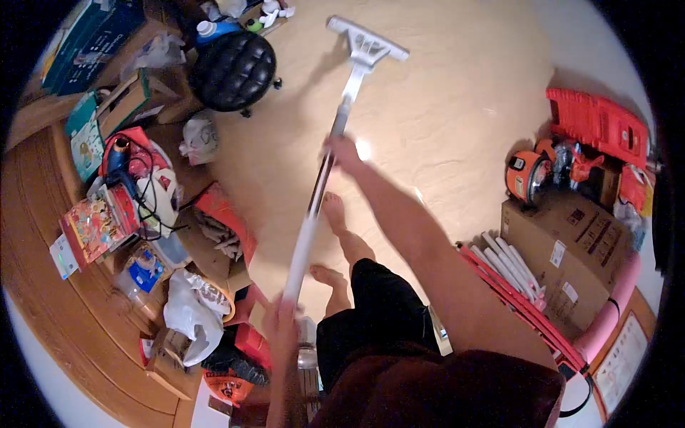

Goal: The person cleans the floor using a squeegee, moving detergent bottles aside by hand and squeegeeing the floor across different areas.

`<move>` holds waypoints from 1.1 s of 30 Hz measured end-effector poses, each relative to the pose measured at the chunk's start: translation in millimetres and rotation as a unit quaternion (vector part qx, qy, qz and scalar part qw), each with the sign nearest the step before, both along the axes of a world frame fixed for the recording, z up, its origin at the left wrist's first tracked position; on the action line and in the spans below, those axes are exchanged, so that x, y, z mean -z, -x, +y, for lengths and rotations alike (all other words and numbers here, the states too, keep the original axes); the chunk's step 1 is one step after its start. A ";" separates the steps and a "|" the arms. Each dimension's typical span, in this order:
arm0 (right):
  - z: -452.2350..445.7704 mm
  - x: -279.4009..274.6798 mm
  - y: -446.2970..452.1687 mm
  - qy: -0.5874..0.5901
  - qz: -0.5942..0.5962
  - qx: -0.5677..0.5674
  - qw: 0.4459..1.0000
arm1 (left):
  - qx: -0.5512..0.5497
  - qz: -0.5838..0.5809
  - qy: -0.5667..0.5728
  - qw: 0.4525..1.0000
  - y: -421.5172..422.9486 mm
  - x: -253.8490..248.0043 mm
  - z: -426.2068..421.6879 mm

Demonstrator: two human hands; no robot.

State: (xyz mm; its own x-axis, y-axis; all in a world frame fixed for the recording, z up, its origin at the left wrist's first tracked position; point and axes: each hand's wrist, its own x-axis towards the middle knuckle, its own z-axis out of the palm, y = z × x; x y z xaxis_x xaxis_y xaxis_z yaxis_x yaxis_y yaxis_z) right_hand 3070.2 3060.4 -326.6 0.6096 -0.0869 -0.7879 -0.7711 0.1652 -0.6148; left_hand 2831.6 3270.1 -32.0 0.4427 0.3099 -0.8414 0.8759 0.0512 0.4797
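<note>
A long-handled mop (pixel 303 250) with a pale pole slants up across the middle of the view. Its flat, wide white head (pixel 367 41) lies on the beige floor at the top. My right hand (pixel 342 152) is wrapped round the grey upper part of the pole, closer to the head. Lower down, my left hand (pixel 282 324) grips the pole's near end, its fingers slightly blurred. My bare feet (pixel 333 212) stand on the floor just right of the pole.
A black round stool (pixel 234 71) on casters stands at the upper left. Bags, boxes and packets crowd the wooden furniture (pixel 64 307) on the left. To the right are a cardboard box (pixel 571 250), an orange round device (pixel 526 175), a red plastic case (pixel 598 125) and red-white poles (pixel 510 267).
</note>
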 end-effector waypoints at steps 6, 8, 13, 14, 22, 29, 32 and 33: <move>103.7 -102.2 205.2 -0.241 0.267 0.121 0.925 | -0.021 0.002 -0.283 0.959 184.8 -132.2 23.4; 106.0 -97.8 230.2 -0.214 0.283 0.100 0.930 | -0.027 0.066 -0.234 0.970 214.4 -129.2 19.5; 67.3 -74.8 140.4 -0.041 0.107 -0.016 0.993 | 0.083 0.070 -0.145 0.983 184.4 -78.5 4.3; 61.4 -52.7 110.2 -0.003 0.136 -0.026 0.990 | 0.095 0.046 -0.100 0.989 151.8 -63.5 -3.5; 22.6 -3.3 25.1 0.174 0.026 -0.182 0.968 | 0.041 0.041 0.051 0.997 48.1 -41.3 -42.7; 100.4 -83.1 328.8 0.095 0.091 -0.284 0.950 | -0.018 0.198 -0.145 0.969 293.0 -119.7 43.6; 110.8 -137.1 370.4 0.063 0.132 -0.236 0.961 | -0.030 0.257 -0.197 0.946 324.2 -137.4 54.2; 116.6 -157.6 359.1 0.030 0.194 -0.152 0.969 | -0.021 0.260 -0.200 0.944 325.4 -134.2 57.2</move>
State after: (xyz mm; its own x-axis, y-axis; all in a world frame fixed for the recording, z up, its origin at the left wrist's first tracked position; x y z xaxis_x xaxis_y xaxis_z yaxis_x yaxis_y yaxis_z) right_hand 2711.1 3177.1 -169.0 0.2724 -0.0034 -0.9622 -0.9539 -0.1323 -0.2695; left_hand 2506.1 3327.3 102.2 -0.0187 0.6568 -0.7538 0.9996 -0.0031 -0.0275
